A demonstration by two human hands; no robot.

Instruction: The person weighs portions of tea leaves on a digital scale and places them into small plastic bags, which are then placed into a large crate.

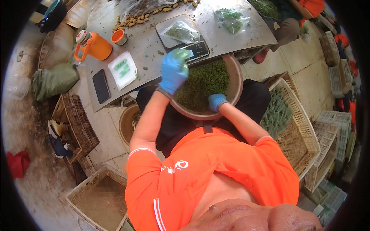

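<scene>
A brown plastic basin (236, 78) full of small-leaved greens (215, 73) rests between my knees, partly below the steel table's edge. My left hand (175, 69), in a blue glove, is raised over the basin's left side by the scale. Motion blurs its fingers, and a shiny greenish patch shows at their tips; whether it is a held bag is unclear. My right hand (217, 102), gloved too, reaches into the greens near the basin's close rim, its fingertips hidden. On the digital scale (166, 24) lies a clear bag of greens (181, 31).
The steel table (144, 55) bears an orange flask (99, 46), a metal cup (119, 37), a phone (101, 86), printed bags (123, 70), peanuts (131, 21) and bagged greens (232, 21). A crate (300, 121) with filled bags (276, 112) stands right. Another person (289, 29) sits far right.
</scene>
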